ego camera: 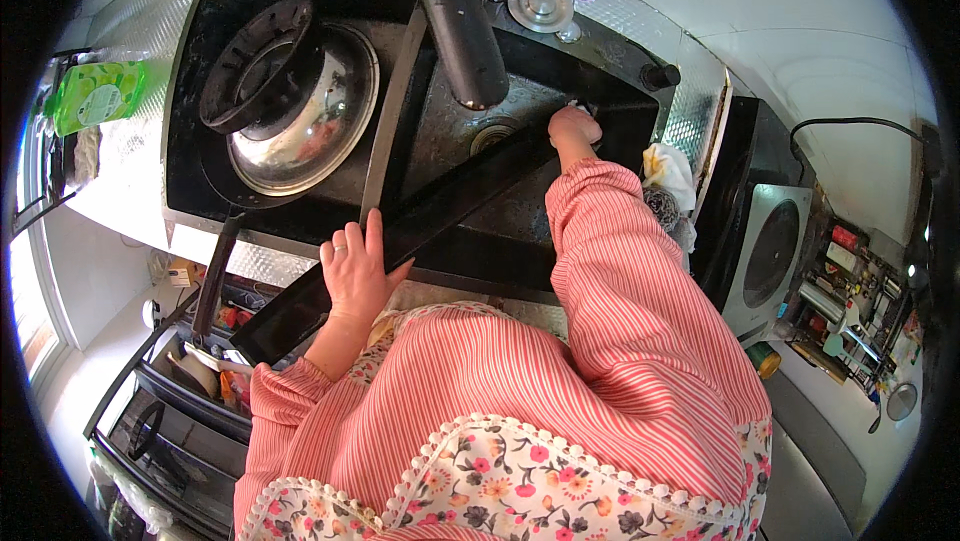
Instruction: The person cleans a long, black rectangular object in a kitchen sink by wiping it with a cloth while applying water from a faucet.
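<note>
A long, flat black panel [450,203] lies diagonally over the black double-basin sink [386,121]. Its lower left end sticks out past the sink's front edge. My left hand [355,263] rests on the panel near that edge, fingers spread, with a ring on one finger. At the panel's far end, inside the right basin, my right hand [574,127] is closed on a small pale item, perhaps a cloth, mostly hidden by the fingers. The black faucet [465,38] reaches over the right basin. Under the panel, the drain [493,139] is partly covered.
The left basin holds a frying pan [217,263], a shiny metal bowl [330,121] and a black ring-shaped stand [259,65]. A green soap bottle [101,97] is at the left. Cloths [667,170] and a steel scrubber [661,208] sit at the sink's right rim.
</note>
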`<state>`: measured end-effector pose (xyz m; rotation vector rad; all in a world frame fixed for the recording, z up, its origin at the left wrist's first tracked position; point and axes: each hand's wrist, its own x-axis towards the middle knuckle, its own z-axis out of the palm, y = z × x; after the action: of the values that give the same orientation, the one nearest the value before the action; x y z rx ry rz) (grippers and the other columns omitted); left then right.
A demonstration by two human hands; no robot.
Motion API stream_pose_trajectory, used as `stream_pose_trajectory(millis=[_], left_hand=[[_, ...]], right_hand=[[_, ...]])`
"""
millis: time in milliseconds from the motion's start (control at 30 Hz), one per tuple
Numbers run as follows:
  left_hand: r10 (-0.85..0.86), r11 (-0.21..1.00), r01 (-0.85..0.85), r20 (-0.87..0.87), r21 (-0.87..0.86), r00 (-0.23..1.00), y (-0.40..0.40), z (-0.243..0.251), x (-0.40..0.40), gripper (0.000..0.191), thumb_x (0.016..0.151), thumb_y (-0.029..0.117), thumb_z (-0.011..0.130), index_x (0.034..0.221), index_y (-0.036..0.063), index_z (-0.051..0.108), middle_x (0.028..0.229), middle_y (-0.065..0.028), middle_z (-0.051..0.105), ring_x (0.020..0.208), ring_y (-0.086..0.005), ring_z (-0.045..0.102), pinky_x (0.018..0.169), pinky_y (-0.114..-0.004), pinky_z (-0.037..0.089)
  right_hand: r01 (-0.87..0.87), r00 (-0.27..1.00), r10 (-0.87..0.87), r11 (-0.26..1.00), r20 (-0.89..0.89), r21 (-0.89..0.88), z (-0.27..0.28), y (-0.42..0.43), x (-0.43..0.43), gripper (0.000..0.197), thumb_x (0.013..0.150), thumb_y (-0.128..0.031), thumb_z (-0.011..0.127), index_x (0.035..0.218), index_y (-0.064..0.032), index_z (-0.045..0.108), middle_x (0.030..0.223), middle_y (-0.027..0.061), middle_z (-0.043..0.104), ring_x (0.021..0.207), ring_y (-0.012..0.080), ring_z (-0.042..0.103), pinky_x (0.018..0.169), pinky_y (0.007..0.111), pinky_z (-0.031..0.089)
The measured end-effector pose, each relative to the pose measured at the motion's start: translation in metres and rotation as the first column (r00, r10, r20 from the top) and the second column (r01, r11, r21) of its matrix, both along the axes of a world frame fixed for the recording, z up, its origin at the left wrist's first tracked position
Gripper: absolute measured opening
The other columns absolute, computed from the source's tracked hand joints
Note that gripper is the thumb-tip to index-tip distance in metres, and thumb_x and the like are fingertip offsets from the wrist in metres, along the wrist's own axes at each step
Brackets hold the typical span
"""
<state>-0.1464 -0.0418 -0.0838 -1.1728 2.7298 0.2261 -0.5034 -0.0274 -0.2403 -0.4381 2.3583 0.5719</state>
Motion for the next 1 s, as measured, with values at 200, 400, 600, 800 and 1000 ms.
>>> stream_pose_trajectory(millis=[200, 400, 600, 800, 1000], left_hand=[[0.012, 1.0, -0.012, -0.001, -0.005, 1.0, 0.001, -0.001, 0.0, 0.081, 0.054, 0.044, 0.073, 0.119, 0.0049, 0.044, 0.087, -0.0083, 0.045, 0.082, -0.0242, 0.046, 0.072, -0.035, 0.035], [-0.003, 1.0, 0.001, -0.063, -0.018, 0.998, -0.001, 0.0, 0.001, 0.08, 0.053, 0.043, 0.073, 0.117, 0.0058, 0.045, 0.084, -0.0073, 0.044, 0.078, -0.0228, 0.046, 0.068, -0.034, 0.034], [-0.011, 0.999, 0.01, -0.055, -0.031, 0.998, 0.0, -0.001, 0.004, 0.077, 0.054, 0.044, 0.072, 0.116, 0.0069, 0.046, 0.081, -0.0066, 0.043, 0.076, -0.0218, 0.045, 0.065, -0.033, 0.033], [-0.007, 1.0, 0.006, -0.052, -0.018, 0.999, 0.003, -0.002, 0.004, 0.077, 0.056, 0.043, 0.071, 0.118, 0.0058, 0.044, 0.085, -0.008, 0.045, 0.08, -0.0238, 0.045, 0.068, -0.034, 0.033], [0.008, 0.999, -0.012, -0.077, -0.052, 0.997, 0.005, -0.006, 0.007, 0.077, 0.055, 0.042, 0.072, 0.118, 0.0083, 0.045, 0.087, -0.0079, 0.046, 0.082, -0.0239, 0.047, 0.069, -0.034, 0.034]], right_hand=[[-0.106, 0.988, 0.108, 0.994, 0.113, -0.024, 0.035, -0.004, 0.052, 0.085, 0.063, -0.044, 0.073, 0.129, -0.0082, 0.034, 0.126, 0.0107, 0.046, 0.114, 0.0265, 0.046, 0.089, 0.04, 0.042], [-0.174, 0.959, 0.131, 0.972, -0.251, -0.157, 0.013, 0.022, 0.03, 0.036, 0.087, -0.03, 0.044, 0.111, -0.0067, 0.054, 0.125, 0.0126, 0.044, 0.107, 0.0265, 0.048, 0.084, 0.039, 0.04], [-0.281, 0.953, 0.266, 0.954, -0.146, -0.102, 0.015, 0.024, 0.034, 0.035, 0.081, -0.029, 0.052, 0.111, -0.0125, 0.054, 0.119, 0.0054, 0.049, 0.109, 0.0228, 0.047, 0.085, 0.037, 0.04], [-0.497, 0.865, 0.494, 0.815, -0.091, -0.297, 0.072, 0.025, 0.133, 0.05, 0.062, -0.029, 0.066, 0.107, -0.0093, 0.056, 0.092, 0.0087, 0.062, 0.092, 0.0252, 0.056, 0.075, 0.036, 0.043], [-0.594, 0.738, 0.653, 0.512, -0.168, -0.621, 0.106, 0.036, 0.22, 0.038, 0.067, -0.03, 0.062, 0.096, -0.0062, 0.058, 0.085, 0.0086, 0.06, 0.085, 0.0272, 0.056, 0.07, 0.045, 0.041]])
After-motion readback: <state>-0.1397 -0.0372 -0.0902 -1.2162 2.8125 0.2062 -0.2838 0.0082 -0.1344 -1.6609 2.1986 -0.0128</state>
